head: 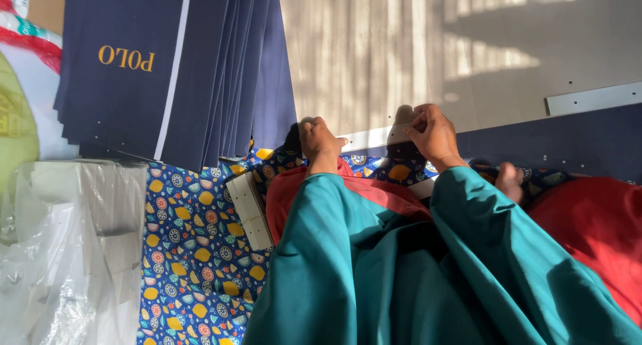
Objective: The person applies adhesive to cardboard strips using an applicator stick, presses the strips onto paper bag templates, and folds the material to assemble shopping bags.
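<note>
My left hand (319, 139) and my right hand (433, 132) both press on the near edge of a large flat sheet (401, 50), grey-white on its upper face, with a narrow white strip (374, 137) folded along that edge. My fingers are curled down onto the strip. A dark navy part of the sheet (568, 137) shows to the right. Teal sleeves (374, 251) cover both my arms. My bare foot (509, 181) peeks out beside the right sleeve.
A stack of navy flat sheets (174, 70) with gold lettering lies at the upper left. Small white card strips (251, 211) lie on a blue patterned cloth (194, 265). Clear plastic bags (67, 251) sit at the left. Red cloth (595, 231) is at the right.
</note>
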